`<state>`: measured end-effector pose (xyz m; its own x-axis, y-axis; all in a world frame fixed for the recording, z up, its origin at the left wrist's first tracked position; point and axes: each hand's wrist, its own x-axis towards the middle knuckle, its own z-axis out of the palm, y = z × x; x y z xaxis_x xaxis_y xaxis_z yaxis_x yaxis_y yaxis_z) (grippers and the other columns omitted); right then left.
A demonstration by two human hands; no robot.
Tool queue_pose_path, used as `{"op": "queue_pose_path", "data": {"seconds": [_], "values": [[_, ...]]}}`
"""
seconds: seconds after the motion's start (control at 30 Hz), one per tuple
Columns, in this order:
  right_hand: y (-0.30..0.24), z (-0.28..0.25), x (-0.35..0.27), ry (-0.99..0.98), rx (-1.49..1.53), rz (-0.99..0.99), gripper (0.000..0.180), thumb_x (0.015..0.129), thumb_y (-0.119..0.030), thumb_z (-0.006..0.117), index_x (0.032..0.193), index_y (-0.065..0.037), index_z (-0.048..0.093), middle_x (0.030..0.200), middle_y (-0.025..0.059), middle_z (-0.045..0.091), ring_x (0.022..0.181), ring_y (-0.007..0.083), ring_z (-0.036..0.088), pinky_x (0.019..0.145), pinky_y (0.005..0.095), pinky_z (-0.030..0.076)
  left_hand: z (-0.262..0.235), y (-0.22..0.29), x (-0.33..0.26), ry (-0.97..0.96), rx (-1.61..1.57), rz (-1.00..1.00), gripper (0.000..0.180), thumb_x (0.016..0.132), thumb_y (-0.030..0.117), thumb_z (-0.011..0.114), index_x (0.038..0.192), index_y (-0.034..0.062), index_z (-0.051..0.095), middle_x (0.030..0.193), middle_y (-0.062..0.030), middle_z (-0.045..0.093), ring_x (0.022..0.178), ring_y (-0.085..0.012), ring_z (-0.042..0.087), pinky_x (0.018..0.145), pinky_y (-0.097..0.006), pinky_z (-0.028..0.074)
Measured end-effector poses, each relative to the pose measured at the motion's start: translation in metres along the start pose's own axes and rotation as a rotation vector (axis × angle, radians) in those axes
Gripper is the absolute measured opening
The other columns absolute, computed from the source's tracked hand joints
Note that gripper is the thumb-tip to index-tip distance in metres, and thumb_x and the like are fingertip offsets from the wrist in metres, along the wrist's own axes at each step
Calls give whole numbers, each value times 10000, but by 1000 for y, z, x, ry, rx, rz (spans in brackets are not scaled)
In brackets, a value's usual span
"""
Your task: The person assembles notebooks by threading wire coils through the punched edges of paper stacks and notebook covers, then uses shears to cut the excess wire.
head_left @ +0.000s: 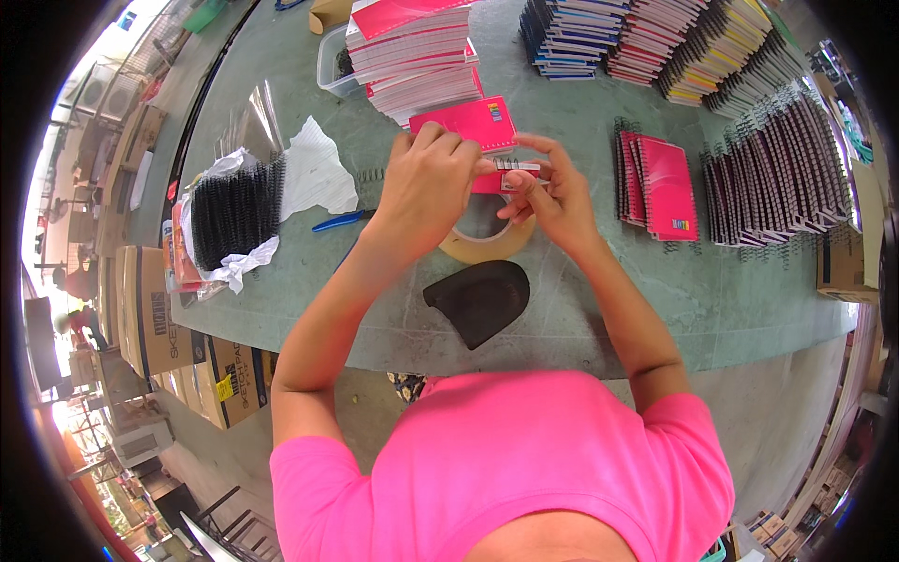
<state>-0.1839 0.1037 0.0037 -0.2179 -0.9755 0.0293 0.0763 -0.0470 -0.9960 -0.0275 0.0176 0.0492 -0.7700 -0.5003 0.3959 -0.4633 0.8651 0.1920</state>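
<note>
A pink notebook (489, 182) is held up near the middle of the table, with loops of a dark spiral coil (507, 164) along its upper edge. My right hand (560, 195) grips it from the right between thumb and fingers. My left hand (429, 178) is closed at the coil's left end; its fingertips are partly hidden. A length of coil (371, 174) shows left of that hand. Below the hands lies a wide roll of tape (487, 251), and nearer me a black curved pad (482, 302). Just beyond stands a tall stack of pink notebooks (412, 56), its lowest cover sticking out.
Black coils (234, 217) lie on white paper (320, 169) at the left, near a blue-handled tool (339, 222). Bound pink notebooks (670, 192) and a long row of coil-bound ones (773, 178) lie right. Coloured stacks (571, 37) stand far right. Cartons (154, 309) stand below left.
</note>
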Motion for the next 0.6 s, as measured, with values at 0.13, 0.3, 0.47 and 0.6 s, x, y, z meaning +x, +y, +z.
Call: {"op": "queue_pose_path", "data": {"seconds": [0.13,0.3,0.47,0.6], "values": [[8,-8,0,-87,-6,-70,277,927,-114,504,1188,-25,529,946,91,639,635,138,656,510,216,499,-3,13,8,46,-31,14,238,746,209,670,929,71,607,922,-72,590,895,-260,543,728,-390,396],[-3,-5,-6,-34,17,-16,269,933,-87,475,1190,-29,528,972,99,636,644,132,653,525,213,499,3,5,4,-7,35,29,247,749,192,663,956,70,606,907,-83,590,913,-266,544,726,-384,404],[0,-2,-6,22,139,-88,235,911,-31,482,1129,-18,569,936,77,651,643,108,644,534,209,496,1,13,7,-15,-30,14,215,752,184,667,899,52,583,851,-84,572,878,-288,545,728,-388,410],[12,-12,-5,-1,-6,-7,215,902,-15,499,1100,14,580,871,69,665,684,96,647,572,212,502,1,12,10,21,-82,25,233,752,190,673,900,50,563,835,-92,560,836,-294,553,723,-397,416]]}}
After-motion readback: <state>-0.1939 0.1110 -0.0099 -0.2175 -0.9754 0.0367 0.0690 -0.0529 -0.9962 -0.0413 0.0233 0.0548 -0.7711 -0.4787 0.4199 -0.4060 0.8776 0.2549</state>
